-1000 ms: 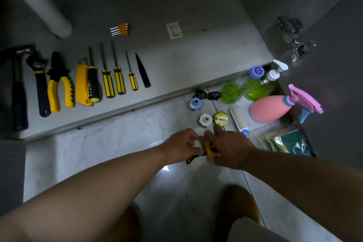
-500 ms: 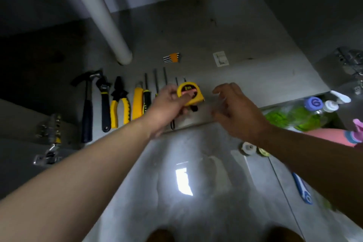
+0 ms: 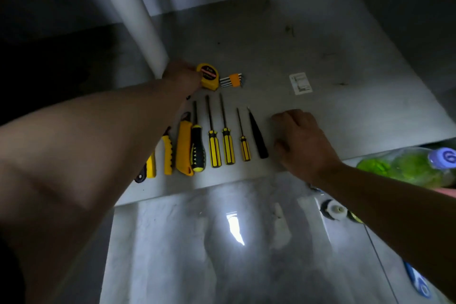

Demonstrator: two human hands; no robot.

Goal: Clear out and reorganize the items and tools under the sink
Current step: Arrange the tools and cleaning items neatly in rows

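Observation:
My left hand (image 3: pixel 181 76) holds a yellow tape measure (image 3: pixel 208 76) on the grey cabinet floor (image 3: pixel 345 61), just left of an orange set of hex keys (image 3: pixel 233 80). In front lies a row of tools: a yellow utility knife (image 3: pixel 183 148), a black-and-yellow screwdriver (image 3: pixel 198 149), three slimmer yellow screwdrivers (image 3: pixel 228 142) and a black pointed tool (image 3: pixel 257 136). My left forearm hides the tools further left; only yellow plier handles (image 3: pixel 167 153) show. My right hand (image 3: pixel 301 136) rests, fingers loosely bent, on the cabinet floor right of the black tool, holding nothing.
A white drain pipe (image 3: pixel 138 20) comes down just behind my left hand. A white sticker (image 3: pixel 300 83) lies on the cabinet floor. On the tiled floor at right are a green bottle with a blue cap (image 3: pixel 407 165), a white round part (image 3: pixel 335 212) and a blue brush (image 3: pixel 418 281).
My left hand carried the tape measure from the floor tiles into the cabinet and set it beside the hex keys. My right hand let go and came down on the cabinet floor.

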